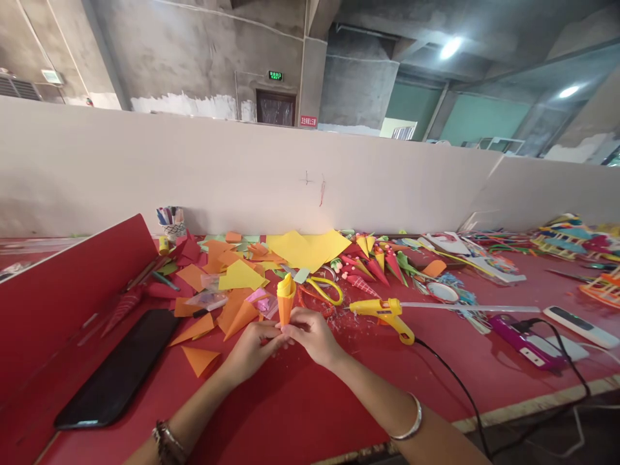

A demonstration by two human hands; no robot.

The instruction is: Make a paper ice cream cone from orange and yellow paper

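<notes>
Between my two hands stands an orange paper cone (285, 307), upright, with a rolled yellow paper piece (286, 285) showing at its top. My left hand (255, 349) pinches the cone's lower end with thumb and fingers. From the other side my right hand (310, 334) is closed on the cone too, its fingertips meeting the left ones. To the right lies a yellow glue gun (385, 315) with a long clear glue stick in its back. Yellow-handled scissors (325, 290) rest just behind the cone. Loose orange paper pieces (200, 359) lie left of my hands.
A black phone (119, 368) lies at the left, by a red upright panel (82, 303). Red and yellow paper cones (375, 265) are heaped at the back. At the right is a purple power strip (527, 345) with cables. A pen cup (173, 226) stands by the white partition (232, 174).
</notes>
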